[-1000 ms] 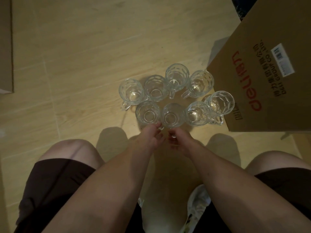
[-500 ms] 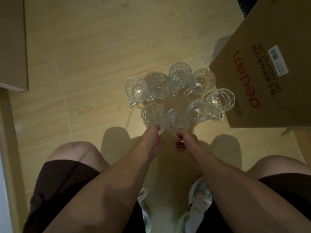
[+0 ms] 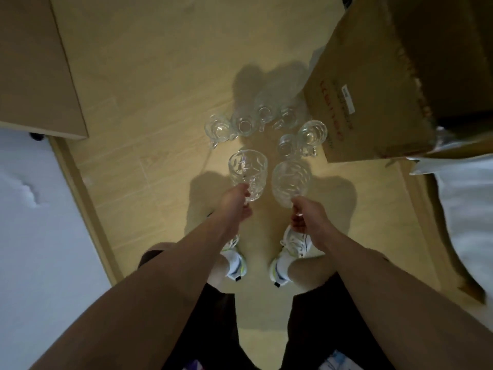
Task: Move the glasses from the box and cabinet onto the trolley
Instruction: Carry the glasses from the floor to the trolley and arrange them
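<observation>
Each grip is clenched on a mug: left hand grasping the left glass mug, right hand the right glass mug.

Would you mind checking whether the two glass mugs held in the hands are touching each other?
Apart. The head view shows a strip of floor between the mug in the left hand and the mug in the right hand.

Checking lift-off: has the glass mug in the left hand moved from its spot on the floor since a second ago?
Yes. The left hand has raised its mug off the floor, up and toward the person, away from the six mugs left beside the cardboard box.
</observation>
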The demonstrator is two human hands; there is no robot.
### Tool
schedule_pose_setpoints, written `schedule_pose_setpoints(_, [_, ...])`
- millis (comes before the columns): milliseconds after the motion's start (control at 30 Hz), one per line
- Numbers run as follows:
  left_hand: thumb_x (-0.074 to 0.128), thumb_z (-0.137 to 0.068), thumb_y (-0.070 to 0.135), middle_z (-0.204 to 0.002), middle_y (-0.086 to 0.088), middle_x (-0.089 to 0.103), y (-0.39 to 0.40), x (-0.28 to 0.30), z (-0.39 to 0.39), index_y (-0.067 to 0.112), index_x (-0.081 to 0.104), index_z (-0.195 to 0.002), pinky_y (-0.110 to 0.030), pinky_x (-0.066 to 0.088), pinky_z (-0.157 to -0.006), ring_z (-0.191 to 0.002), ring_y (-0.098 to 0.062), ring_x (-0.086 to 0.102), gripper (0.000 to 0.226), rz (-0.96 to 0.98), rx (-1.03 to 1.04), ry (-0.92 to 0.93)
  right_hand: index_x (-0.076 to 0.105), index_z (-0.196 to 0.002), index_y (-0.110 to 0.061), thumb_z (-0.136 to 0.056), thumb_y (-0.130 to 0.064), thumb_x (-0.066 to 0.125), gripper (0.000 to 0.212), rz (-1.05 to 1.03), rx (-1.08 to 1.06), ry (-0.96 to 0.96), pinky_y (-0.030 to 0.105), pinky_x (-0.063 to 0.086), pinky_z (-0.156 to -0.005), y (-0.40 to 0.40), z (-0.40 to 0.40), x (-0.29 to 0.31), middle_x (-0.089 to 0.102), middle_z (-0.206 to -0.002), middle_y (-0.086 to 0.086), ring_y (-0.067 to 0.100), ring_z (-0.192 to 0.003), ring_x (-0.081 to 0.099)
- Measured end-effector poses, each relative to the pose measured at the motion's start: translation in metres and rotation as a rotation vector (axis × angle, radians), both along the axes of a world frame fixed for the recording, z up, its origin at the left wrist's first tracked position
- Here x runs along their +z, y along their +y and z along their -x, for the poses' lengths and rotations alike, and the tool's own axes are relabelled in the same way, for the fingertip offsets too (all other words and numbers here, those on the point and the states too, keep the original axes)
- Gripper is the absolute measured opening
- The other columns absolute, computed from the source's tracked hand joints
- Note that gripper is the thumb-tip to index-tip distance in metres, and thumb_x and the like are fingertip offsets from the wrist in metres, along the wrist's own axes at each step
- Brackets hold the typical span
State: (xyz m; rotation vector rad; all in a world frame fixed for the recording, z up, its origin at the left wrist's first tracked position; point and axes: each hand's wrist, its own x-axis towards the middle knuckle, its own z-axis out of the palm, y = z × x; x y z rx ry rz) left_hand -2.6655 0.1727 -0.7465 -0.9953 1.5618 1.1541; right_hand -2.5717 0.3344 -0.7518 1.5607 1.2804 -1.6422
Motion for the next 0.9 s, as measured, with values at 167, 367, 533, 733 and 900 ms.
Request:
schedule_pose_setpoints(167, [0.052,-0.1,0.044,-0.094,-0.011,0.056,0.014,0.146,0.015,0.014,0.058,-0.098,-0.035,0.057,-0.064,-0.084,-0.026,0.063,0.031,-0.025,-0.077,0.012,0.054,-0.068,-0.012,-0.097,-0.031,0.053,0.034,-0.009,-0.03,0.064,0.029,0.043,-0.057,0.019,0.006,0.14,0.048,-0.06,0.005,0.019,-0.052,0.045])
schedule_pose_setpoints(367, [0.05,-0.099,0.028,-0.058,-0.001,0.049,0.047,0.312,0.061,0.016,0.052,-0.078,-0.027,0.043,-0.052,-0.052,-0.017,0.046,0.024,-0.087,-0.132,0.199,0.053,-0.07,-0.013,-0.096,-0.031,0.05,0.032,-0.078,-0.019,0.239,0.029,0.045,-0.055,0.053,0.045,0.291,0.051,-0.061,0.006,0.02,-0.052,0.047])
schedule_pose_setpoints(533, [0.053,-0.098,0.033,-0.072,-0.005,0.044,0.08,0.412,0.106,0.013,0.052,-0.078,-0.035,0.055,-0.071,-0.064,-0.022,0.048,0.028,-0.158,-0.246,0.423,0.051,-0.07,-0.014,-0.097,-0.031,0.048,0.032,-0.217,-0.023,0.401,0.032,0.047,-0.062,0.083,0.081,0.394,0.051,-0.063,0.004,0.021,-0.06,0.048])
schedule_pose_setpoints(733, [0.047,-0.1,0.041,-0.081,-0.009,0.05,0.114,0.502,0.143,0.018,0.049,-0.078,-0.027,0.05,-0.052,-0.062,-0.02,0.051,0.031,-0.286,-0.437,0.586,0.046,-0.062,-0.019,-0.098,-0.041,0.045,0.042,-0.447,-0.132,0.5,0.026,0.03,-0.051,0.106,0.089,0.496,0.049,-0.059,0.006,0.018,-0.047,0.04])
schedule_pose_setpoints(900, [0.047,-0.1,0.04,-0.097,-0.013,0.055,0.129,0.561,0.147,0.014,0.053,-0.091,-0.032,0.049,-0.056,-0.072,-0.023,0.051,0.028,-0.403,-0.614,0.714,0.045,-0.063,-0.02,-0.093,-0.043,0.046,0.037,-0.608,-0.265,0.547,0.027,0.025,-0.049,0.103,0.064,0.549,0.047,-0.059,0.005,0.017,-0.045,0.038])
